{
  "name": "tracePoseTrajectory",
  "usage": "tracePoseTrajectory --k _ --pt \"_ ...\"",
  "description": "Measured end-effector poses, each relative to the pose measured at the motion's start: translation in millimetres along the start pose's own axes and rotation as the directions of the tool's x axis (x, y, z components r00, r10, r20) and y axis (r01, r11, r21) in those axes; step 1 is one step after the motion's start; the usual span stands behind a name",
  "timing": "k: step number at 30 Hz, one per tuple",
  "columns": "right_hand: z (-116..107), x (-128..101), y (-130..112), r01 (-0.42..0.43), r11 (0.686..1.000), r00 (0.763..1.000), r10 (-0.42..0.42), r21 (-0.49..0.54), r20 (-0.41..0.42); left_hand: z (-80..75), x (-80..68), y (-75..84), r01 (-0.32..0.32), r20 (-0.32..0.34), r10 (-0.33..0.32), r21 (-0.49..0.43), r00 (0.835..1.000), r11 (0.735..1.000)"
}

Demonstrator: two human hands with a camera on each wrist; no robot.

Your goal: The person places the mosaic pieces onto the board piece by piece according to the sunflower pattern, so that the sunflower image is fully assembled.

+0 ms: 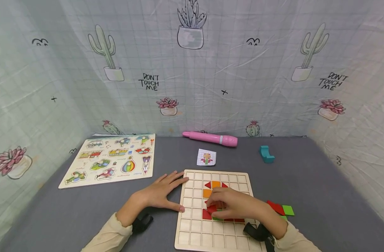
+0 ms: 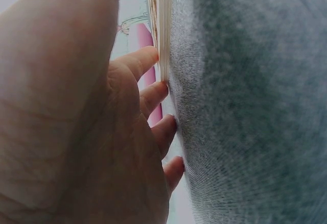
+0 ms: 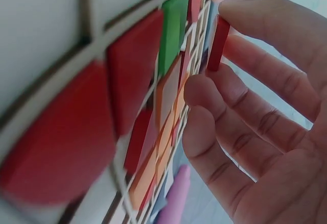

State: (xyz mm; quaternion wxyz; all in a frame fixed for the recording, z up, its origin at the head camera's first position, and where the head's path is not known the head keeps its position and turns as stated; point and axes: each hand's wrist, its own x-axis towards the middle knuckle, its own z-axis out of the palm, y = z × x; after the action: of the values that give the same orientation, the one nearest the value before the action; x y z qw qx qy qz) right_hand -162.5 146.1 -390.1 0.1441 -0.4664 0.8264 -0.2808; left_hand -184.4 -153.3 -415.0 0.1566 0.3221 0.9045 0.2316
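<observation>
One red tile (image 3: 218, 44) is pinched in the right hand (image 1: 234, 206) over the middle of the wooden grid board (image 1: 192, 231). Against the board's left edge, the left hand (image 1: 158, 194) rests flat, fingers straight.

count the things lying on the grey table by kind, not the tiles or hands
Wooden boards: 2, the grid board and the picture puzzle board
Pink pens: 1
Teal blocks: 1
Pattern cards: 1
Total: 5
</observation>
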Motion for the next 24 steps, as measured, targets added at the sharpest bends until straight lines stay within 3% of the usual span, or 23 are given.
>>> tracePoseTrajectory --k 12,18,24 --pt "10.0 15.4 -7.6 0.033 0.996 0.999 -0.029 -0.088 0.04 0.6 1.4 -0.4 -0.001 0.0 0.001 0.014 1.0 1.0" --pt "6.7 14.5 -8.3 0.063 0.994 0.997 -0.058 -0.092 0.052 0.8 1.4 -1.9 -0.002 0.0 0.002 0.017 1.0 1.0" --pt "4.8 13.6 -8.6 0.114 0.99 0.987 -0.105 -0.078 0.12 0.9 2.2 -2.2 -0.005 0.004 0.005 0.019 1.0 1.0"
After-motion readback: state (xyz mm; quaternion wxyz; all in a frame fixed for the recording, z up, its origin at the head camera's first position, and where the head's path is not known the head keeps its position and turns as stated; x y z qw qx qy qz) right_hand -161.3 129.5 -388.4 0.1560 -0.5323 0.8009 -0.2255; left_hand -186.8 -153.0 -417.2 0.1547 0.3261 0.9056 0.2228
